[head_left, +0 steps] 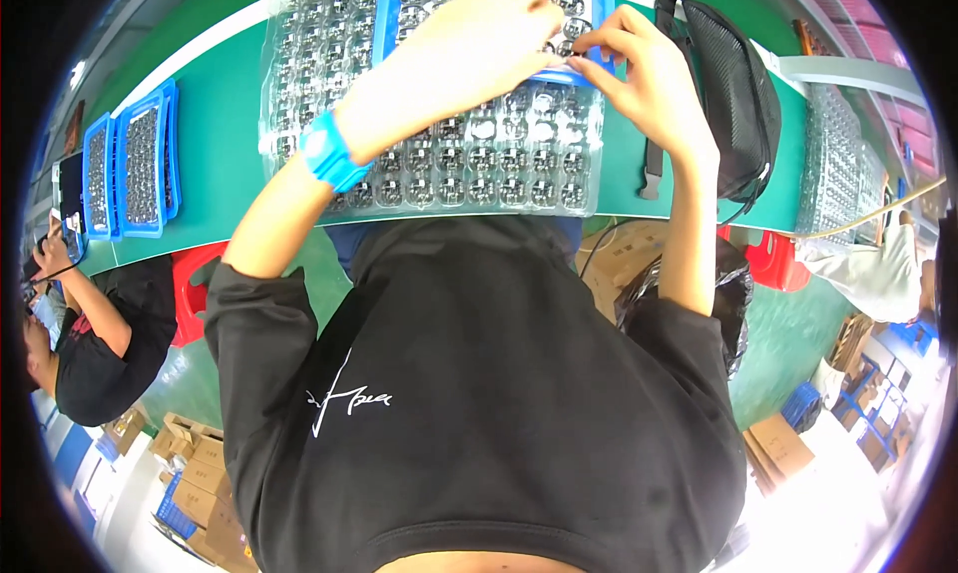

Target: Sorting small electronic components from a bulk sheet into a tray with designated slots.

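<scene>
My left hand (504,29), with a blue wristband (334,154) on its wrist, reaches over a blue-rimmed tray (384,19) of small dark and silvery parts. Its fingers are bent together close to the tray's near right corner. From the right comes my right hand (649,84), thumb and forefinger pinched at that same corner, almost meeting the left fingertips. Whatever lies between the fingers is too small to make out. Beneath the blue tray, a transparent plastic tray (449,210) holds rows of similar metallic parts in moulded pockets.
A black mesh bag (736,99) with a strap lies right of the trays on the green table (225,124). More blue trays (145,164) stand at the left, beside a seated person (120,333). Stacked transparent trays (833,164) and another person's sleeve (868,274) are at the right.
</scene>
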{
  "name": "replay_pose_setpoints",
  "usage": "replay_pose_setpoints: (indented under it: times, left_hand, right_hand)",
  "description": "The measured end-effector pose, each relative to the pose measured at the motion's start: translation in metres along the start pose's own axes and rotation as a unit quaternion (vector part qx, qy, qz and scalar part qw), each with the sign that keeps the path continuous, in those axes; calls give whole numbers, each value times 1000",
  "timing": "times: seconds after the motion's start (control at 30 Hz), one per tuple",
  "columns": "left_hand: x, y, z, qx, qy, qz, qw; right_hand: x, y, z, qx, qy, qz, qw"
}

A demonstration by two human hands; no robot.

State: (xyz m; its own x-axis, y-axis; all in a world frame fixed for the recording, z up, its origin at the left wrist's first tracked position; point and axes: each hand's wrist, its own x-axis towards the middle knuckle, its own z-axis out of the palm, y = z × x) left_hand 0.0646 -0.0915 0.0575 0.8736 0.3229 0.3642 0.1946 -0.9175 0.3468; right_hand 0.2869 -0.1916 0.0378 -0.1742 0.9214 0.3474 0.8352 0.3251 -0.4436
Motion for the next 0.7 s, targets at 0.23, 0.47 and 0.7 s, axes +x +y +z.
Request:
replay_pose_setpoints:
  times: [0.23,0.47,0.7]
  left_hand:
    - [-55,-85,-25,47,135,-291,946]
    - [-59,-101,-17,-168,108,-395,897]
    - [-13,-115,-18,-289,111,-359,880]
  right_hand:
    - [2,27,-1,85,92,257,958]
    - [26,35,12,319,63,311,893]
    - [56,61,-22,322,93,346,876]
